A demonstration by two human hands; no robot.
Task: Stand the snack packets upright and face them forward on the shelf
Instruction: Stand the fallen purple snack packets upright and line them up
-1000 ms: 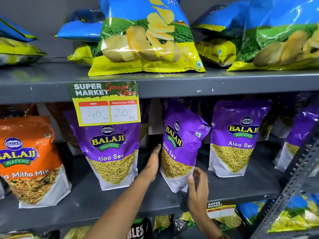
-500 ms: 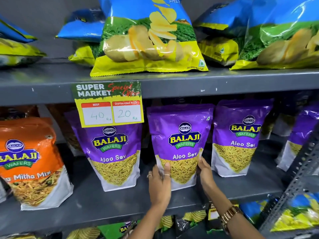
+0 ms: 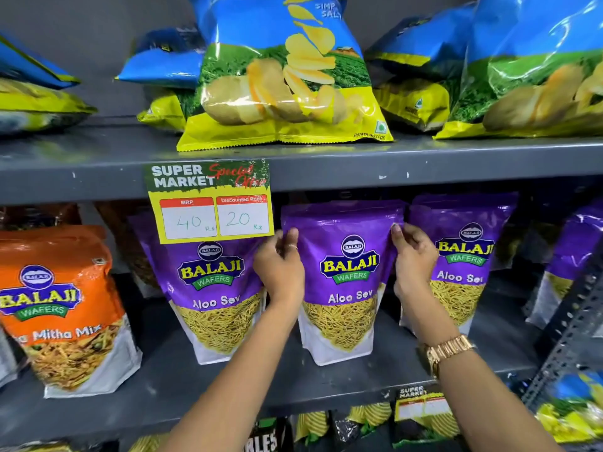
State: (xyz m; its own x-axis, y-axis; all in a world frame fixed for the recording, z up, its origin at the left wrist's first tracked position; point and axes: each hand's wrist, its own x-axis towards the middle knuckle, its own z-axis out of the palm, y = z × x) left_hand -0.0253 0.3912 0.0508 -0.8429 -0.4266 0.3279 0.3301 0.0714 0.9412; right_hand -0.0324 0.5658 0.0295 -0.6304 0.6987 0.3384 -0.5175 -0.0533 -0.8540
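Observation:
A purple Aloo Sev packet [image 3: 346, 288] stands upright in the middle of the grey shelf [image 3: 228, 396], its front facing me. My left hand [image 3: 280, 265] grips its upper left edge and my right hand [image 3: 412, 256] grips its upper right edge. A second purple Aloo Sev packet [image 3: 212, 295] stands upright to the left, partly behind a price tag. A third purple packet [image 3: 463, 256] stands to the right, partly hidden by my right hand. An orange Mitha Mix packet [image 3: 62, 308] stands at the far left.
A yellow price tag [image 3: 208, 200] hangs from the upper shelf edge. Blue and yellow chip bags [image 3: 284, 76] lie on the shelf above. Another purple packet [image 3: 574, 256] stands at far right behind a perforated metal upright [image 3: 574, 324]. More packets fill the shelf below.
The middle purple packet was turned from slanted sideways to facing forward. Both my hands slid from its bottom corners up to its top edges.

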